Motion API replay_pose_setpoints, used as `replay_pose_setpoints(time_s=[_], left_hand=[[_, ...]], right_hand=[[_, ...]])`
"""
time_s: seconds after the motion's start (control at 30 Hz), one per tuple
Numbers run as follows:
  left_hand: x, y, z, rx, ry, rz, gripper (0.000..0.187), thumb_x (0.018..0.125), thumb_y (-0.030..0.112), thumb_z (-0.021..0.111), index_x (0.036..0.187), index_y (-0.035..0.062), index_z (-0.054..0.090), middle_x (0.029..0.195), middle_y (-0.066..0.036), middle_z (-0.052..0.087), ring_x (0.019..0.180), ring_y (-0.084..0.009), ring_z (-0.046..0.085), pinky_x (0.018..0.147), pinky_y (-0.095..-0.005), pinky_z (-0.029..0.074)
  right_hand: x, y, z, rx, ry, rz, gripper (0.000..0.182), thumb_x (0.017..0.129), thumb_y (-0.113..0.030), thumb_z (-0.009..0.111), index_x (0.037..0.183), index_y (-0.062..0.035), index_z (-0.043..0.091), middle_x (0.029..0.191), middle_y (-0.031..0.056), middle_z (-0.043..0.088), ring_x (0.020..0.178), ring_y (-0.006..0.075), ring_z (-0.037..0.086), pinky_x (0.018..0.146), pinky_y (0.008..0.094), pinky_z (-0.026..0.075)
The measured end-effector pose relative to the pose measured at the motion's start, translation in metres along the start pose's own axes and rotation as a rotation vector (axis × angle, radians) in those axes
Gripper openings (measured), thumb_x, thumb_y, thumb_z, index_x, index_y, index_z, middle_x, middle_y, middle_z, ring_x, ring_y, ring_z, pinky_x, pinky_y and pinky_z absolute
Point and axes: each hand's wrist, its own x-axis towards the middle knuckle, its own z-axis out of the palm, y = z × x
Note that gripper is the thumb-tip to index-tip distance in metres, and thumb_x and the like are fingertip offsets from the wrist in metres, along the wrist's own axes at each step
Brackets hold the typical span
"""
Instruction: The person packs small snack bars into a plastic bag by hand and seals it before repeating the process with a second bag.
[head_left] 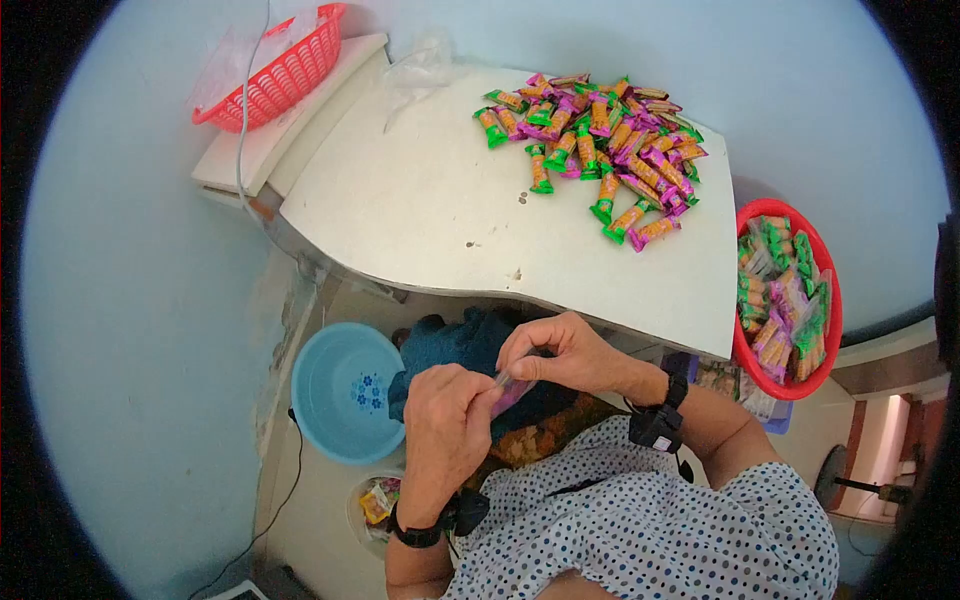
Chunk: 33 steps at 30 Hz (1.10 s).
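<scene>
My left hand [446, 415] and my right hand [565, 352] meet over my lap, in front of the table. Both have their fingers closed on a small clear plastic bag [510, 394] with something purple in it. The right thumb and fingers pinch its top edge, while the left fingers curl round its near side. My fingers hide much of the bag, so its full contents do not show. On the white table [400, 215], beyond my hands, lies a loose pile of snack packets [610, 145] in green-and-orange and purple-and-orange wrappers.
A red basket [838, 300] of bagged packets stands at the table's right. A blue basin [345, 440] and a small tub [360, 500] with wrapped items sit low on the left. Another red basket [285, 85] rests on a ledge at back left, near a hanging cable [243, 130].
</scene>
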Motion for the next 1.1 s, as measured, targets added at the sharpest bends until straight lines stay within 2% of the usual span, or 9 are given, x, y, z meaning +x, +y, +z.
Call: replay_pose_setpoints(time_s=[0.1,0.2,0.3,0.5,0.6,0.83,0.93,1.03,1.1], left_hand=[[-0.001,-0.001,-0.001,-0.009,-0.018,0.009,0.008,0.077,0.006,0.070,0.078,0.0054,0.063,0.070,-0.010,0.059,0.070,-0.0323,0.057,0.064,-0.0419,0.043],[-0.003,-0.001,-0.002,-0.015,-0.067,-0.009,0.005,0.079,0.006,0.069,0.079,0.0051,0.064,0.072,-0.010,0.058,0.072,-0.0322,0.057,0.069,-0.0418,0.042],[-0.004,0.001,-0.003,-0.018,-0.070,-0.011,0.007,0.077,0.007,0.071,0.080,0.0057,0.065,0.073,-0.011,0.060,0.072,-0.0323,0.058,0.068,-0.0419,0.043],[-0.010,0.003,-0.010,0.037,-0.039,-0.042,0.014,0.074,0.009,0.076,0.083,0.0054,0.067,0.076,-0.010,0.063,0.073,-0.0311,0.059,0.068,-0.0410,0.045],[-0.016,0.002,-0.023,0.106,-0.040,-0.063,0.014,0.073,0.008,0.077,0.082,0.0048,0.067,0.075,-0.010,0.063,0.073,-0.0302,0.060,0.067,-0.0398,0.045],[-0.029,-0.003,-0.035,0.004,-0.027,-0.132,0.015,0.072,0.009,0.079,0.083,0.0039,0.070,0.074,-0.011,0.065,0.072,-0.0293,0.063,0.066,-0.0371,0.048],[-0.033,-0.010,-0.038,0.051,-0.120,-0.212,0.018,0.073,0.011,0.079,0.086,0.0041,0.070,0.078,-0.012,0.067,0.075,-0.0299,0.064,0.068,-0.0368,0.049],[-0.027,-0.006,-0.033,0.197,-0.040,-0.127,0.020,0.073,0.013,0.079,0.089,0.0048,0.070,0.081,-0.012,0.067,0.076,-0.0305,0.064,0.069,-0.0377,0.049],[-0.022,0.002,-0.026,0.143,-0.011,-0.064,0.021,0.074,0.013,0.079,0.090,0.0050,0.069,0.082,-0.012,0.066,0.077,-0.0311,0.063,0.069,-0.0386,0.049]], right_hand=[[-0.001,-0.008,-0.002,-0.071,-0.001,-0.008,0.014,0.093,-0.016,0.068,0.094,-0.0014,0.068,0.089,0.0003,0.068,0.084,0.0066,0.060,0.076,0.0246,0.050],[-0.001,-0.002,-0.006,-0.157,-0.023,-0.137,0.014,0.093,-0.015,0.068,0.094,-0.0005,0.069,0.091,0.0026,0.069,0.086,0.0086,0.061,0.078,0.0265,0.051],[-0.004,-0.005,-0.004,-0.108,-0.019,-0.094,0.014,0.092,-0.014,0.068,0.095,-0.0001,0.069,0.093,0.0046,0.069,0.088,0.0101,0.062,0.080,0.0277,0.051],[-0.007,-0.006,-0.001,-0.053,0.025,-0.050,0.015,0.094,-0.015,0.067,0.097,-0.0006,0.070,0.095,0.0035,0.070,0.088,0.0088,0.062,0.080,0.0263,0.052],[-0.010,-0.013,0.001,0.152,0.084,-0.031,0.015,0.095,-0.015,0.066,0.098,-0.0009,0.070,0.094,0.0031,0.070,0.087,0.0084,0.062,0.078,0.0260,0.052],[-0.011,-0.003,0.000,0.011,0.076,-0.071,0.015,0.096,-0.015,0.064,0.097,-0.0006,0.069,0.090,0.0020,0.070,0.083,0.0073,0.061,0.075,0.0252,0.051],[-0.010,0.000,0.004,-0.004,0.083,-0.086,0.016,0.096,-0.016,0.065,0.095,-0.0004,0.069,0.087,0.0007,0.069,0.081,0.0067,0.060,0.073,0.0248,0.051],[-0.011,0.007,0.007,0.005,0.108,-0.024,0.016,0.095,-0.016,0.065,0.095,-0.0003,0.069,0.085,0.0001,0.068,0.080,0.0062,0.060,0.072,0.0248,0.051],[-0.012,0.010,0.009,-0.002,0.112,-0.016,0.016,0.095,-0.016,0.066,0.094,-0.0004,0.069,0.083,0.0000,0.068,0.079,0.0060,0.059,0.072,0.0248,0.050]])
